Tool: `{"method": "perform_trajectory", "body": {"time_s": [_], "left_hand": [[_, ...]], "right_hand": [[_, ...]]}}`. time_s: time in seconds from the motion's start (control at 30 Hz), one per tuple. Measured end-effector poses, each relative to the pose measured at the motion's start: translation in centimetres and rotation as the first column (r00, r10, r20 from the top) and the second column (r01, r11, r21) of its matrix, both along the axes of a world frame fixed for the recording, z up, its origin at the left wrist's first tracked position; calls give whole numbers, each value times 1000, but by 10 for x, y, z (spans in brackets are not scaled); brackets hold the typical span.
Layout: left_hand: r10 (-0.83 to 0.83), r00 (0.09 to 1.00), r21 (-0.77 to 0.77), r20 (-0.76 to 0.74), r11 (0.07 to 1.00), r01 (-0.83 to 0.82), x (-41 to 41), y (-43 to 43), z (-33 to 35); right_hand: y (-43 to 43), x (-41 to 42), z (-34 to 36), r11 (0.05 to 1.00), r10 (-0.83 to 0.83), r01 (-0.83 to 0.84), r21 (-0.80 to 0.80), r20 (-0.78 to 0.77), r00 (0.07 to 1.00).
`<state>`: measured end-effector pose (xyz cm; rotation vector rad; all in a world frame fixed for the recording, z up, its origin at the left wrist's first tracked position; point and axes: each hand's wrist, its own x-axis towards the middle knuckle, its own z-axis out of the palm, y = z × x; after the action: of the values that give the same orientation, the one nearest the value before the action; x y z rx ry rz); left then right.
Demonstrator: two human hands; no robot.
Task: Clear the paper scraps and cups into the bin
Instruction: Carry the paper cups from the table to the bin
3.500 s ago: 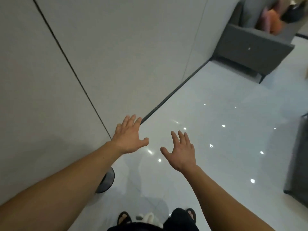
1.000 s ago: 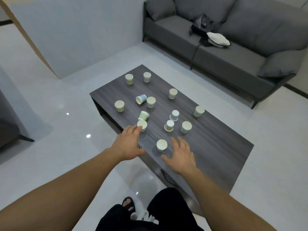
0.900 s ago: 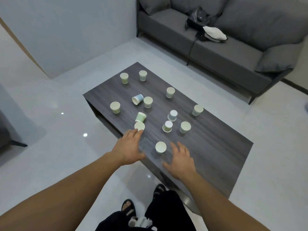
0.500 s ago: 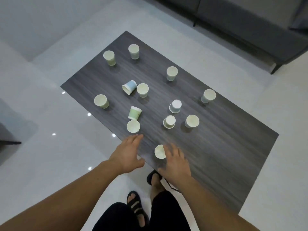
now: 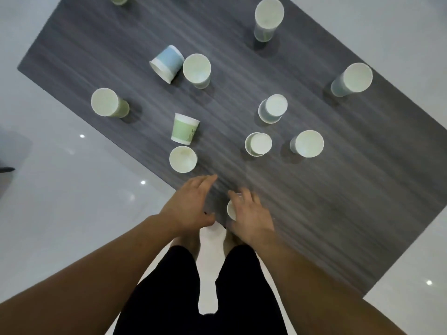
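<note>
Since the right hand point(image 5: 251, 218) lies over the nearest cup point(image 5: 231, 210) at the lower centre of the frame, just inside the near edge of the dark table point(image 5: 338, 201), the step in hand looks to be a first pick-up. Its fingers curve over the rim, but blur hides whether they have closed on the wall, so I cannot tell if the cup is held. The left hand point(image 5: 191, 204) hovers just beside it to the left, fingers straight and slightly spread, holding nothing. To do this well, the grip should come from the sides, thumb against fingers below the rim, and lightly: a thin paper wall will probably buckle under a hard squeeze. Lift straight up rather than dragging, because the cup stands so near the edge that a sideways nudge could send it to the floor point(image 5: 60, 213). The free left hand is well placed for the upright cup point(image 5: 183, 159) just above it in the frame, and nesting cups into one stack would likely save trips. The green cup point(image 5: 185, 128) and the blue cup point(image 5: 167, 62) lie on their sides farther up and may roll if touched. Neither bin nor paper scraps show here.
</note>
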<state>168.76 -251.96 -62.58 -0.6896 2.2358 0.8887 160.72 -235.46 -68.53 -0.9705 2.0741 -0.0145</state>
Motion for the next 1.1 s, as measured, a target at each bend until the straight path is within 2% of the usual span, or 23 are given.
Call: {"method": "perform_trajectory", "body": {"time_s": [0.07, 0.1, 0.17, 0.2, 0.27, 0.33, 0.47, 0.53, 0.6, 0.67, 0.73, 0.8, 0.87, 0.97, 1.1], "left_hand": [[-36, 999, 27, 23, 999, 35, 0, -4, -9], [-43, 999, 45, 22, 998, 42, -2, -6, -12], [-43, 999, 99, -4, 994, 43, -7, -8, -15], [-35, 999, 125, -30, 991, 39, -12, -8, -15], [-35, 995, 160, -88, 986, 49, -28, -9, -12], [-73, 986, 177, -152, 979, 99, -46, -8, -8], [-87, 965, 143, -245, 982, 125, -72, -4, 1], [-49, 970, 128, -236, 988, 81, -76, -3, 2], [20, 972, 149, -233, 989, 15, -80, -2, 2], [70, 973, 155, -220, 987, -36, -86, -2, 0], [101, 972, 135, -210, 988, -74, -93, -1, -2], [117, 966, 115, -228, 989, -93, -101, 0, -5], [136, 960, 108, -243, 988, -113, -109, 0, -5], [165, 958, 83, -235, 985, -149, -116, -1, -3], [164, 962, 49, -218, 986, -157, -120, 1, 12]], "right_hand": [[-1, 1, -5, 977, -211, 213, -25, 51, 976], [-2, -1, -6, 925, -372, 376, -44, 89, 924], [-6, -6, -3, 729, -657, 679, -81, 194, 728], [-10, -8, 1, 645, -721, 759, -92, 257, 644], [-17, -10, 11, 570, -730, 813, -117, 382, 566], [-19, -15, 21, 540, -704, 830, -141, 465, 537], [-10, -39, 35, 475, -713, 857, -200, 483, 508], [-6, -61, 37, 480, -762, 814, -327, 305, 572], [-4, -92, 34, 574, -768, 690, -440, 2, 640], [-7, -124, 24, 709, -691, 597, -375, -199, 695], [-10, -148, 14, 806, -592, 550, -220, -278, 756], [-11, -166, -1, 845, -530, 525, -100, -284, 799], [-9, -175, -13, 839, -538, 541, -49, -214, 815], [-5, -166, -19, 825, -563, 564, -23, -107, 819], [5, -136, -2, 757, -653, 649, -70, -71, 754]]}}
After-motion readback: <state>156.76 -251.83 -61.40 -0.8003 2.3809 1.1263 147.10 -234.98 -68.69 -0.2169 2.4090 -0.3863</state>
